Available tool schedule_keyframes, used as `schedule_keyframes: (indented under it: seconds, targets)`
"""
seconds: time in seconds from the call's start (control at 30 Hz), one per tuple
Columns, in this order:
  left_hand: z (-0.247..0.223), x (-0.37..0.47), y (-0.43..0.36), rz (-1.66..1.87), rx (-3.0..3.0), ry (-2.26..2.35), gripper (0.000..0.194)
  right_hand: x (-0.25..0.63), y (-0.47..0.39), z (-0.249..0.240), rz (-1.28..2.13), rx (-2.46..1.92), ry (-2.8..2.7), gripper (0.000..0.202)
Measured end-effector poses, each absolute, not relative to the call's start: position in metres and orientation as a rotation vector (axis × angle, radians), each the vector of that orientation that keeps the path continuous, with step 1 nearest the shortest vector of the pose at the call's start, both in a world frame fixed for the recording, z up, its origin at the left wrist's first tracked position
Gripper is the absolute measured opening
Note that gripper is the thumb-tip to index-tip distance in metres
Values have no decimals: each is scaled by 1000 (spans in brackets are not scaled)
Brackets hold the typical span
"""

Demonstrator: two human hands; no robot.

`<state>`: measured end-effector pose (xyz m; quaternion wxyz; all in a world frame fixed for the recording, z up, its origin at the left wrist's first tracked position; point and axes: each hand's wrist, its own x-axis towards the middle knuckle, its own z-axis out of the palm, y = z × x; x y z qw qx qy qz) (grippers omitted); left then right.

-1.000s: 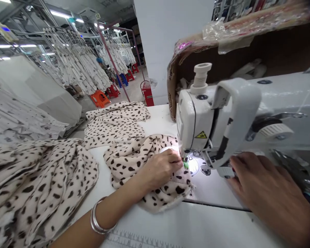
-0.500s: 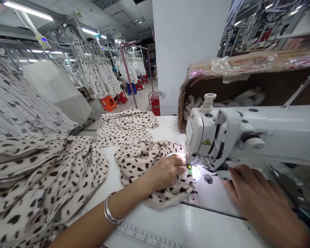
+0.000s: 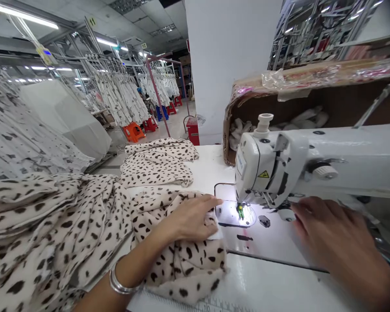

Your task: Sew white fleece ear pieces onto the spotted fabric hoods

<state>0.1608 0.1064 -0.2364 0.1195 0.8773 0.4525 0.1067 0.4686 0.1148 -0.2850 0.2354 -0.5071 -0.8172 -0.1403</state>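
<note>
My left hand [image 3: 195,218] is closed on a bunched piece of cream fabric with dark brown spots [image 3: 188,260], just left of the sewing machine's needle area. A strip of white edge shows under the fingers. The fabric lies apart from the lit green-and-yellow presser foot [image 3: 240,211]. My right hand [image 3: 334,234] is on the right of the machine bed, with bent fingers beside a small white disc-shaped part [image 3: 286,214] under the sewing machine [image 3: 263,169]. Its fingertips are partly hidden, and I cannot make out what they grip.
More spotted fabric [image 3: 159,161] lies folded at the back of the white table [image 3: 211,167]; a large heap [image 3: 68,225] fills the left. An open cardboard box [image 3: 227,134] with white pieces stands behind the machine. A printed ruler [image 3: 214,304] runs along the front.
My left hand has moved left and slightly toward me, bringing the spotted fabric out from the presser foot and uncovering the needle plate. My right hand has shifted slightly right.
</note>
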Motion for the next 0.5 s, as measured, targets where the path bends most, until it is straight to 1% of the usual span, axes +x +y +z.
schedule_keyframes:
  seconds: [0.03,0.07,0.1,0.17,0.23,0.27,0.3,0.37,0.43,0.5]
  targets:
    - [-234,158,107,208,2565,1330,55,470,112,-282,-444,-1411,-2293,28]
    - [-232,156,107,140,2549,1337,58,470,108,-279,-473,-1425,-2340,31]
    - [-231,154,106,118,2519,1350,55,468,103,-278,-465,-1434,-2375,35]
    - [-228,153,103,152,2461,1383,37,456,92,-276,-279,-1421,-2399,42]
    - [-225,153,97,263,2412,1392,17,434,79,-274,32,-1340,-2405,43]
    - [-223,154,95,369,2383,1372,11,421,73,-272,191,-1282,-2404,40]
    - [-221,154,92,512,2349,1328,9,408,69,-270,305,-1230,-2367,36]
    - [-219,156,87,830,2257,1174,12,387,64,-267,408,-1142,-2246,34]
    - [-217,156,83,991,2220,1019,14,374,63,-268,358,-1038,-2150,27]
    - [-217,156,80,959,2250,946,17,372,64,-273,196,-931,-2108,15]
